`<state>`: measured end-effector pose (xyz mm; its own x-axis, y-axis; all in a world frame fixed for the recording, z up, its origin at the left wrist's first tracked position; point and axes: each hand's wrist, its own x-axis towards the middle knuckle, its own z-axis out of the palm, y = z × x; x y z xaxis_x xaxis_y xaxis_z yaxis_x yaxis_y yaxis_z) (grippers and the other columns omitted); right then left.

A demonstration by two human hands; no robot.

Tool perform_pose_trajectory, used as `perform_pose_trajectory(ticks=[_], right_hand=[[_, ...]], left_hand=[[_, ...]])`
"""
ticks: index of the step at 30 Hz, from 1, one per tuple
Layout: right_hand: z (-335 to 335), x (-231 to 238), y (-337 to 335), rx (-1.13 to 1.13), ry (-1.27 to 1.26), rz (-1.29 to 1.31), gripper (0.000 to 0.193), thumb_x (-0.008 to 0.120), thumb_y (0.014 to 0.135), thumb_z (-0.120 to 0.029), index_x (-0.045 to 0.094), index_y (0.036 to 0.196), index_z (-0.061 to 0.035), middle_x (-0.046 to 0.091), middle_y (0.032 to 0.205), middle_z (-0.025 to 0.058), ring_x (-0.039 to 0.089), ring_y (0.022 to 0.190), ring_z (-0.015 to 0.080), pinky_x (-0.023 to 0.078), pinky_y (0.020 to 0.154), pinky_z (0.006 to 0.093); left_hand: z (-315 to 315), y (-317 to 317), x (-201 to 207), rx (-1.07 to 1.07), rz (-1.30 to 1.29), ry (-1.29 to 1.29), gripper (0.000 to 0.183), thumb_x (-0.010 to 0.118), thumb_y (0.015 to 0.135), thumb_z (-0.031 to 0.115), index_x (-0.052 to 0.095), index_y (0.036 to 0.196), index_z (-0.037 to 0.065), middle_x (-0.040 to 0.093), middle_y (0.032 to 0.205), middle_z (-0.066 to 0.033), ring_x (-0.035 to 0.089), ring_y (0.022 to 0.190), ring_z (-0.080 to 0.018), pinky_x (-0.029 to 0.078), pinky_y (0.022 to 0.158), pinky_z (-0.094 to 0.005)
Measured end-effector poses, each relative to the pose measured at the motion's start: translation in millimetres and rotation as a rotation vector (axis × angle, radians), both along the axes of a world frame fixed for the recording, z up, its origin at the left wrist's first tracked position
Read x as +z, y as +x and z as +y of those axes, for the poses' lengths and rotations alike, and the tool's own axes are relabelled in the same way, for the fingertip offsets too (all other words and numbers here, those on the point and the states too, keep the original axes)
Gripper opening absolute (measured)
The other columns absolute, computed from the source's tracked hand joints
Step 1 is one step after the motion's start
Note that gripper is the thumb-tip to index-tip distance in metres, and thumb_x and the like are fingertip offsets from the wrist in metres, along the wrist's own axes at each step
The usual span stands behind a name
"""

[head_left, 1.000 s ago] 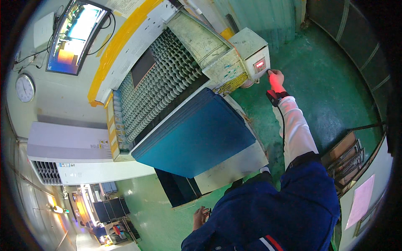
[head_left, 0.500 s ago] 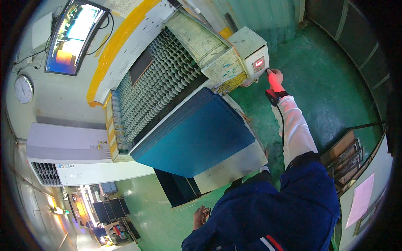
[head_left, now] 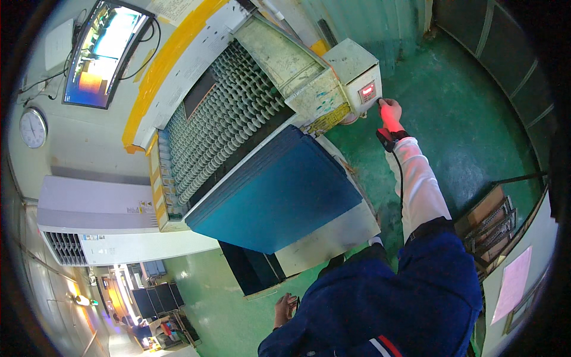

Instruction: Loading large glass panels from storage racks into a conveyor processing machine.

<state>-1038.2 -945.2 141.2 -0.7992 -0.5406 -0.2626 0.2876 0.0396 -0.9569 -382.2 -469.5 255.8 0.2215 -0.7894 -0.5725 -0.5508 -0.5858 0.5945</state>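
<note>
My right hand (head_left: 390, 115) reaches out to a pale control box (head_left: 371, 89) with a small lit red display. Its thumb and fingers are closed at the lower right edge of the panel, around a small dark part that I cannot make out. A dark strapped device (head_left: 388, 138) with a black cable sits on the right wrist, and red light falls on the hand. My left hand (head_left: 284, 309) hangs low beside my body with curled fingers; a dark thing shows at them, too small to name. A stack of blue sheets (head_left: 276, 193) lies between me and the roller conveyor (head_left: 229, 113).
Under the blue stack is a pale flat plate (head_left: 327, 238). A wall monitor (head_left: 107, 53), a round clock (head_left: 33, 127) and a white cabinet unit (head_left: 98, 202) are at the left. Racks (head_left: 491, 226) lean at the right. Another person (head_left: 143, 330) is far off at lower left.
Both my hands stay practically where they were, the right one still at the control box. The person far off at lower left has shifted slightly.
</note>
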Motion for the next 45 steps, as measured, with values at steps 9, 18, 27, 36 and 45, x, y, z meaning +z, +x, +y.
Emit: perform_pose_trajectory(ticks=[9,18,27,36,45], right_hand=[[4,5,0,0.019,0.113,0.117,0.034,0.075,0.075,-0.024,0.067,0.094,0.0034,0.070,0.079,0.0101,0.065,0.067,0.0181,0.050,0.063,0.0312],[12,9,9,-0.036,0.028,0.088,0.032,0.072,0.081,-0.016,0.062,0.104,0.0031,0.064,0.078,0.0059,0.059,0.059,0.0126,0.045,0.049,0.0268],[7,7,9,-0.034,-0.030,0.071,0.030,0.070,0.082,-0.014,0.061,0.103,0.0055,0.063,0.074,0.0062,0.056,0.054,0.0117,0.043,0.046,0.0263],[6,6,8,-0.016,-0.046,0.017,0.031,0.070,0.083,-0.013,0.060,0.106,0.0059,0.063,0.075,0.0059,0.056,0.058,0.0117,0.043,0.048,0.0260],[5,9,8,-0.016,-0.048,0.027,0.030,0.069,0.084,-0.013,0.061,0.104,0.0077,0.063,0.075,0.0058,0.055,0.056,0.0120,0.043,0.048,0.0262]], left_hand=[[1,5,-4,0.109,0.083,0.042,0.038,0.057,0.096,0.032,0.056,0.117,0.001,0.068,0.100,-0.0116,0.066,0.078,-0.0228,0.054,0.065,-0.0338],[-5,10,-13,0.119,0.082,0.053,0.037,0.058,0.095,0.031,0.057,0.115,0.000,0.068,0.097,-0.0121,0.065,0.072,-0.0223,0.053,0.059,-0.0325],[-5,3,-4,0.177,0.051,0.126,0.036,0.058,0.095,0.031,0.057,0.116,0.001,0.068,0.096,-0.0127,0.064,0.069,-0.0204,0.051,0.057,-0.0317],[-3,4,-8,0.137,0.042,0.107,0.035,0.058,0.095,0.031,0.057,0.116,0.002,0.069,0.099,-0.0110,0.064,0.073,-0.0210,0.051,0.059,-0.0319],[0,8,-11,0.154,0.073,0.067,0.033,0.060,0.094,0.030,0.057,0.115,0.004,0.069,0.095,-0.0094,0.065,0.074,-0.0204,0.052,0.060,-0.0317]])
